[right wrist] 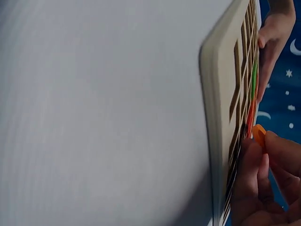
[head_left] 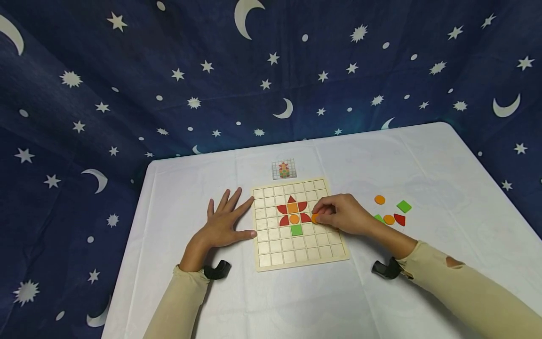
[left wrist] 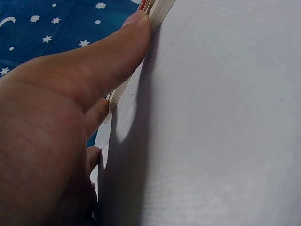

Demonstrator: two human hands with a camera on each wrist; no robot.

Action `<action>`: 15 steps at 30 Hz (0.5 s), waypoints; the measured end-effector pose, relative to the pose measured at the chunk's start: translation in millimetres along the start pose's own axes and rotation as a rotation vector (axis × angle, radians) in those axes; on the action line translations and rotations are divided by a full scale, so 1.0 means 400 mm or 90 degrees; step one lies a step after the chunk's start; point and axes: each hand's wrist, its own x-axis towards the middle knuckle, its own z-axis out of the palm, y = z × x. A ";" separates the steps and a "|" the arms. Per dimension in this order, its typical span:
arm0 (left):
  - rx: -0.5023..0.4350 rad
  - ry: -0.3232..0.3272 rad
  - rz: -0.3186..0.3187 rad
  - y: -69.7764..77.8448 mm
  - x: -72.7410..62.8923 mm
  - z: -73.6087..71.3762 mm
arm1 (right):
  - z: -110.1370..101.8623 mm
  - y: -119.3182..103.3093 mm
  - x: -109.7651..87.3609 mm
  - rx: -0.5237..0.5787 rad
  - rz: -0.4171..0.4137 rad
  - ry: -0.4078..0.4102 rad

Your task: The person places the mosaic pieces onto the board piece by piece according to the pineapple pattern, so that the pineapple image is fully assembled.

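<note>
A wooden grid board lies on the table with red, orange and green pieces set in its squares. Among them are a red triangle, an orange square, an orange disc and a green square. My right hand pinches another orange disc between thumb and forefinger, over the right side of the board. With fingers spread, my left hand rests at the board's left edge, thumb and forefinger touching it.
Behind the board lies a small pattern card showing a coloured figure on a grid. Loose pieces are scattered to the right: orange discs, a green square, a red piece and a green piece partly behind my right wrist.
</note>
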 end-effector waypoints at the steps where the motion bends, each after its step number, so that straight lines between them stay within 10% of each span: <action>1: -0.001 0.001 0.001 0.000 0.000 0.000 | 0.005 -0.004 -0.001 0.006 0.005 -0.003; 15: 0.007 0.000 -0.004 0.001 0.002 0.001 | 0.048 -0.030 -0.004 -0.002 -0.021 -0.009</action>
